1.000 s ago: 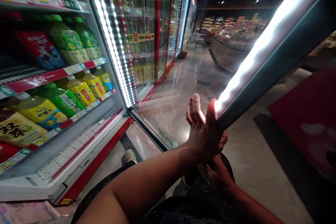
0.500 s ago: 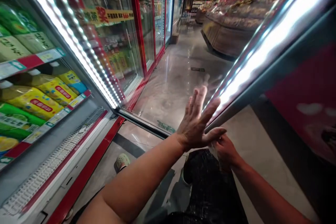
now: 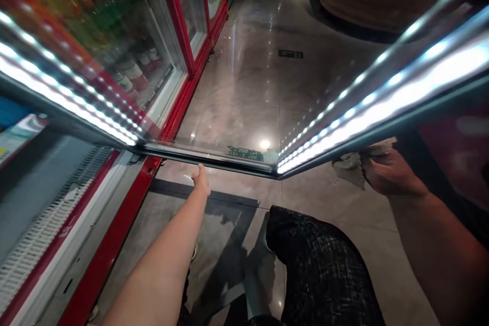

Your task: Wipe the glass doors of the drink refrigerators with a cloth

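Left hand (image 3: 201, 183) is leaving the lit strip (image 3: 382, 108), reaching just under the open door (image 3: 214, 160), grip unclear; right hand (image 3: 395, 174) is moving outside the strip, fingers holding a cloth (image 3: 352, 168); hands are now working apart.

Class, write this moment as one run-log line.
glass door: open | left hand: at door's bottom rail, contact unclear | right hand: holding cloth beside door's lit edge

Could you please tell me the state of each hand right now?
Left hand: near the glass door's bottom edge; open or closed cannot be told.
Right hand: closed, holding a crumpled pale cloth.
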`<act>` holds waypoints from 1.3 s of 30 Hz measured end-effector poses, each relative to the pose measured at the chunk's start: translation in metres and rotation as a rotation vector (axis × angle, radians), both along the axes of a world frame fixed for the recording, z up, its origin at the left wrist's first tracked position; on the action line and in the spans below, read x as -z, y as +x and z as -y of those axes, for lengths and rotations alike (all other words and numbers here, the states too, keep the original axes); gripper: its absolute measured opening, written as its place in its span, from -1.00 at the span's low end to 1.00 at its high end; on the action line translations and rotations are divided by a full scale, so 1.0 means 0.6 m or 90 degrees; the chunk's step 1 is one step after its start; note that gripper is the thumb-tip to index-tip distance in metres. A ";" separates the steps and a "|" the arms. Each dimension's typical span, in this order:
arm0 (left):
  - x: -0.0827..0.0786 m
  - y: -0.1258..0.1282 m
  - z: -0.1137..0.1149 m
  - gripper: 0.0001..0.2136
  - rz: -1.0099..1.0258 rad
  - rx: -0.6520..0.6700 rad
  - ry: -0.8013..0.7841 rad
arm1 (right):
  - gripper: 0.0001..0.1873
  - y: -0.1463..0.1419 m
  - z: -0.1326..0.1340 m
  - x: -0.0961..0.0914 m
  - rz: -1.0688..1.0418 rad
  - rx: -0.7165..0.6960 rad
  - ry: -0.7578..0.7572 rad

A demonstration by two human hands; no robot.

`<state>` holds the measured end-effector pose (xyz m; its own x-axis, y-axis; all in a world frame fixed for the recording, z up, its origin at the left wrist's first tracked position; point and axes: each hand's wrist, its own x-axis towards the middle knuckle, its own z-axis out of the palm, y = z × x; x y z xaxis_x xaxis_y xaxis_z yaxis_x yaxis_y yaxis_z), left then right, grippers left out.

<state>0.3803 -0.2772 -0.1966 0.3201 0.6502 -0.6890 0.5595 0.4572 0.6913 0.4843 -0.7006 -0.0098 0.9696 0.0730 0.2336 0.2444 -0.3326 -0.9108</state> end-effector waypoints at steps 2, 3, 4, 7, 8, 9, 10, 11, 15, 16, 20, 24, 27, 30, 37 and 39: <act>0.034 0.019 -0.006 -0.29 0.016 -0.005 -0.083 | -0.59 0.015 -0.005 -0.009 -0.098 -0.045 0.040; 0.047 0.030 -0.007 -0.28 0.033 -0.006 -0.116 | -0.57 0.022 -0.009 -0.014 -0.147 -0.060 0.053; 0.057 0.041 -0.007 -0.29 0.054 -0.006 -0.144 | -0.55 0.028 -0.013 -0.018 -0.171 -0.047 0.072; 0.072 0.074 -0.012 -0.34 0.102 -0.017 -0.201 | -0.52 0.045 -0.020 -0.022 -0.205 0.015 0.128; 0.073 0.084 -0.015 -0.36 0.108 -0.026 -0.212 | -0.54 0.051 -0.021 -0.020 -0.205 0.026 0.148; 0.073 0.093 -0.020 -0.38 0.108 -0.039 -0.219 | -0.56 0.056 -0.020 -0.018 -0.201 0.028 0.165; 0.073 0.100 -0.027 -0.40 0.104 -0.055 -0.220 | -0.58 0.060 -0.019 -0.015 -0.194 0.022 0.179; 0.072 0.106 -0.033 -0.42 0.099 -0.072 -0.218 | -0.60 0.064 -0.018 -0.013 -0.186 0.015 0.191; 0.070 0.113 -0.060 -0.56 0.091 -0.128 -0.196 | -0.60 0.066 -0.020 -0.005 -0.138 0.033 0.210; 0.071 0.112 -0.064 -0.62 0.088 -0.134 -0.192 | -0.60 0.064 -0.024 -0.004 -0.124 0.050 0.213; 0.077 0.103 -0.069 -0.76 0.053 -0.141 -0.174 | -0.58 0.046 -0.055 0.009 -0.039 0.160 0.242; 0.082 0.107 -0.068 -0.70 0.000 -0.147 -0.152 | -0.52 0.007 -0.098 0.022 0.132 0.352 0.170; 0.075 0.114 -0.073 -0.76 -0.017 -0.153 -0.142 | -0.39 -0.037 -0.140 -0.003 0.278 0.399 0.045; 0.064 0.119 -0.081 -0.80 -0.016 -0.156 -0.144 | -0.30 -0.067 -0.180 -0.059 0.467 0.327 -0.170; 0.054 0.125 -0.087 -0.78 0.004 -0.153 -0.176 | -0.59 -0.027 -0.180 -0.064 0.629 0.149 -0.648; 0.054 0.126 -0.088 -0.76 0.002 -0.161 -0.180 | -0.53 -0.021 -0.162 -0.003 0.503 0.130 -0.710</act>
<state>0.4559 -0.2242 -0.2291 0.1763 0.4939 -0.8514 0.4024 0.7532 0.5203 0.4720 -0.6036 -0.0080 0.6238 0.4573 0.6338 0.4257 -0.8789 0.2151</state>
